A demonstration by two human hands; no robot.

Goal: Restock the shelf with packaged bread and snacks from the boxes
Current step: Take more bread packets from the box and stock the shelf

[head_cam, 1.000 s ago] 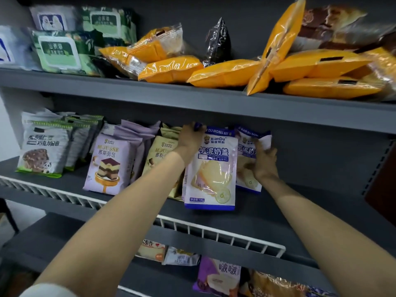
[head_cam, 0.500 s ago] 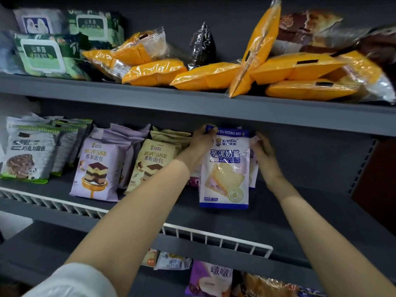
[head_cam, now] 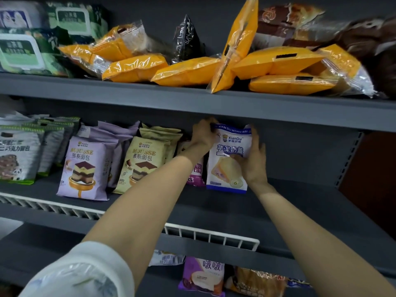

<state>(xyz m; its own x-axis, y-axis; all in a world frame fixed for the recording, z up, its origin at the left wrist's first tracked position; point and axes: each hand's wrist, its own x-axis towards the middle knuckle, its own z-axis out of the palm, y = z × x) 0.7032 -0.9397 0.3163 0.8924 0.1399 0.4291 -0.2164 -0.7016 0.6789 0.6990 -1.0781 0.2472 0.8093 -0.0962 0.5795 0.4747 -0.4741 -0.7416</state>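
left hand (head_cam: 203, 133) pinches the top of the blue-white pack (head_cam: 227, 159); right hand (head_cam: 254, 159) grips its right edge. pack stands upright on the middle shelf (head_cam: 300, 202).

Shelf boards (head_cam: 214, 103): matt grey painted metal, smooth. Front rail (head_cam: 212, 234): white coated wire. Orange packs (head_cam: 135, 67): glossy crinkled plastic film, clear at the ends. Black pack (head_cam: 188, 37): shiny foil-like film. White-and-blue bread bag (head_cam: 225, 168): smooth plastic, slight sheen. Purple cake bag (head_cam: 85, 168): matt-looking plastic. Sleeve (head_cam: 85, 273): white cloth.
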